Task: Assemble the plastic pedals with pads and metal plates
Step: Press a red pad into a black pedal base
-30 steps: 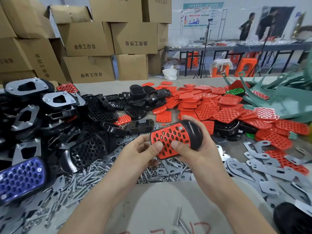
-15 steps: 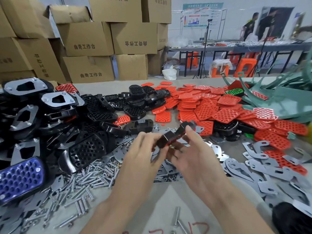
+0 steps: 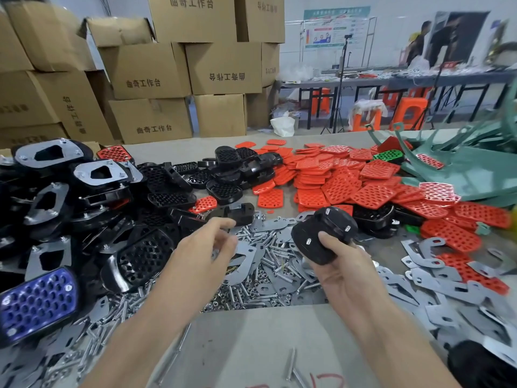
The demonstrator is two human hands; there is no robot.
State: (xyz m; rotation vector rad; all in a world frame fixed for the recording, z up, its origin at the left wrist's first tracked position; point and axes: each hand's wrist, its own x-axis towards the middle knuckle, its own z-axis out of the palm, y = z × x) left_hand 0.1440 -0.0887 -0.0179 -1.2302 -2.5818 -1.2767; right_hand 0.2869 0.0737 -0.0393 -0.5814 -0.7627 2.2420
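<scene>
Though heaped with parts, the table (image 3: 251, 345): grey, with bare surface only at 6 o'clock.
Boxes (image 3: 223, 68): brown cardboard, stacked behind the table from 10 to 12 o'clock.
Black pedals (image 3: 156, 180): a heap from 8 to 10 o'clock, several of them topped with grey plates. A smaller cluster lies at 12 o'clock.
Red pads (image 3: 349, 186): holed and overlapping one another, spread from 1 to 3 o'clock.
Green parts (image 3: 475, 175): piled at 2 o'clock against the right edge, touching the red pads.
Metal plates (image 3: 436, 281): loose and overlapping at 4 to 5 o'clock, just beside the right forearm.
Blue pedal (image 3: 36, 301): at 8 o'clock by the left edge, holed face up.
Right hand (image 3: 344, 273): at 5 o'clock, thumb and fingers clamped round the near end of the pedal.
Pedal (image 3: 321, 236): black, at 4 o'clock, held above the table with its underside up. Three bolt ends (image 3: 309, 241) stand out of it.
Left hand (image 3: 204, 253): at 7 o'clock, apart from the pedal, fingers bent. It is blurred, so it may be pinching something small, but I cannot tell.
Bolts (image 3: 268, 245): silver, scattered from the centre to 7 o'clock and mixed with plates.
</scene>
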